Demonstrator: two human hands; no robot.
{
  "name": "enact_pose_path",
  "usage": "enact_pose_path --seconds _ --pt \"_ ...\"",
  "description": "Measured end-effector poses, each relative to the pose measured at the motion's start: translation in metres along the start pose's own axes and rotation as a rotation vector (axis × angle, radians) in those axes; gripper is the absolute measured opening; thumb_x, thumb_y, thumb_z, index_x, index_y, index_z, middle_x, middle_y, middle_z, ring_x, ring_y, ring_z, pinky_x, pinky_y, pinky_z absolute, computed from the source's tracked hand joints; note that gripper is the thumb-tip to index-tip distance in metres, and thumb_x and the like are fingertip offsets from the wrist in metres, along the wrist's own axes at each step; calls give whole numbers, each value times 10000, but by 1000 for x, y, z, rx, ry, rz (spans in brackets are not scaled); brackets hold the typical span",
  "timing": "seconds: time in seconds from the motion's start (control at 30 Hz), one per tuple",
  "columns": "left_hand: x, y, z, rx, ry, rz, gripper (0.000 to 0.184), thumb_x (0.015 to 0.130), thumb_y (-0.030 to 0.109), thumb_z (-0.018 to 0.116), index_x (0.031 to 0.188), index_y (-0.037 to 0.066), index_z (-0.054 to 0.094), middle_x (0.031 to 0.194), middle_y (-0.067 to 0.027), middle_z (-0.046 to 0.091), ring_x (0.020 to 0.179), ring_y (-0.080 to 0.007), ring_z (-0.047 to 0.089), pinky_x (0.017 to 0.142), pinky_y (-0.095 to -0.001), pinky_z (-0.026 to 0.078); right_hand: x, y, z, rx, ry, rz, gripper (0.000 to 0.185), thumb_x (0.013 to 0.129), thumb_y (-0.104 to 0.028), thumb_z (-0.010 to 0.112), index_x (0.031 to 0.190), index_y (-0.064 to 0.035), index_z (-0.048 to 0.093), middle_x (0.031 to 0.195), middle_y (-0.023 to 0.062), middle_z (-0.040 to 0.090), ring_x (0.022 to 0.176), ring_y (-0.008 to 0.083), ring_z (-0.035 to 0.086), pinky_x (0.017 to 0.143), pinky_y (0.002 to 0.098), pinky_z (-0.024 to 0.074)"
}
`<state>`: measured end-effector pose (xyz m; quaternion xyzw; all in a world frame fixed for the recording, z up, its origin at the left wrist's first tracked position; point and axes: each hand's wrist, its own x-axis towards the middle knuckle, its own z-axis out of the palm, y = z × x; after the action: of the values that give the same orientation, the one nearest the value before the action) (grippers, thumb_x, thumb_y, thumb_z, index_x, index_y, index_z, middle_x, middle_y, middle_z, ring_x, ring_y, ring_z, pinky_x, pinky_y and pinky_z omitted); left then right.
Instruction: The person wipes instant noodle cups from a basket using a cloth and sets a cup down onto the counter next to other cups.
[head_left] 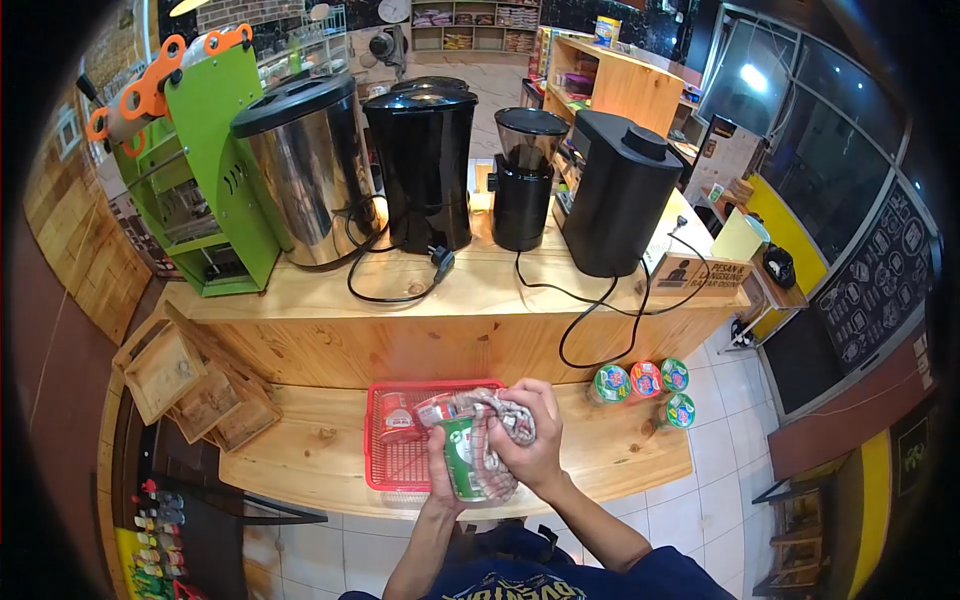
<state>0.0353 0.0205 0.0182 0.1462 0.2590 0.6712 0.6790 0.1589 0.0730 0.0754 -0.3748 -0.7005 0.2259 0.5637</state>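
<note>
Above the wooden lower counter, a green and white cup [461,458] lies tilted between my hands. My left hand [440,478] is closed around its left side. With my right hand [532,442] I press a checked cloth [492,470] against the cup's right side and top. Behind them is a red plastic basket [373,440], holding a red cup [397,415] on its left side. Another red and white cup [434,409] shows right behind the cloth, partly hidden. Several lidded cups [645,378], green and red, stand at the counter's right end.
On the raised shelf [480,275] stand a green machine [215,160], a steel container [308,170], a black dispenser [425,160], a grinder [523,190] and a black appliance [625,190]. Black cables [590,345] hang over its edge. Wooden crates [195,385] sit at left.
</note>
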Motion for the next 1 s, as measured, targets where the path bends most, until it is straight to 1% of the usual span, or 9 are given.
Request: enact_pose_path --seconds 0.17,0.27,0.37,0.5,0.67,0.7,0.8,0.9,1.0 --pt "6 24 -22 -28 -102 22 830 970 744 395 1347 28 581 1226 -122 693 1094 -249 677 980 -421 540 -48 -9 4 36 -87 -47 364 739 -97 790 1076 -51 659 1073 181 601 989 327 629 846 415 523" --pt "13 25 -29 1 8 39 873 956 767 374 1324 6 590 1192 -143 702 1049 -256 701 918 -408 579 -52 -8 7 53 -93 -72 378 721 -107 799 1072 -60 664 1079 174 601 983 325 631 847 410 525" --pt "8 17 -45 133 -65 43 820 961 741 429 1326 25 591 1196 -126 696 1081 -244 683 958 -400 558 -22 -6 4 39 -68 -99 380 725 -98 791 1078 -50 659 1073 177 590 969 315 619 840 404 519" --pt "0 16 -2 71 -80 54 765 972 700 469 1345 41 577 1257 -108 667 1140 -232 653 1003 -394 535 10 -2 3 9 -3 -38 358 746 -78 776 1078 -39 650 1066 175 588 970 317 610 828 406 511" --pt "10 14 -58 53 -96 97 743 995 681 425 1371 50 537 1255 -114 661 1160 -236 641 1001 -401 529 -31 -4 15 23 -60 -59 376 728 -77 799 1076 -52 657 1080 180 590 972 321 618 839 412 518" --pt "15 17 -58 18 -45 169 711 985 653 474 1359 53 544 1180 -100 678 1048 -204 675 913 -381 564 -42 -8 18 34 -83 -56 378 725 -78 802 1074 -55 657 1080 180 590 971 322 621 840 412 520" --pt "6 36 -20 125 10 164 681 1002 675 413 1316 91 569 1208 -87 680 1067 -200 663 932 -387 546 -58 1 23 60 -107 -25 387 699 -138 823 1058 -81 694 1089 167 614 988 338 630 838 436 525" --pt "8 16 -58 138 -15 62 731 994 683 412 1345 58 555 1225 -106 674 1080 -223 666 952 -398 543 -30 6 18 36 -100 -41 385 706 -120 816 1064 -72 681 1088 170 606 981 330 628 840 421 524" --pt "4 12 -22 126 48 59 782 981 694 426 1368 24 536 1221 -111 672 1091 -234 664 950 -395 541 -4 6 14 22 -60 -65 372 731 -79 797 1073 -56 652 1084 176 590 954 312 627 829 397 523"
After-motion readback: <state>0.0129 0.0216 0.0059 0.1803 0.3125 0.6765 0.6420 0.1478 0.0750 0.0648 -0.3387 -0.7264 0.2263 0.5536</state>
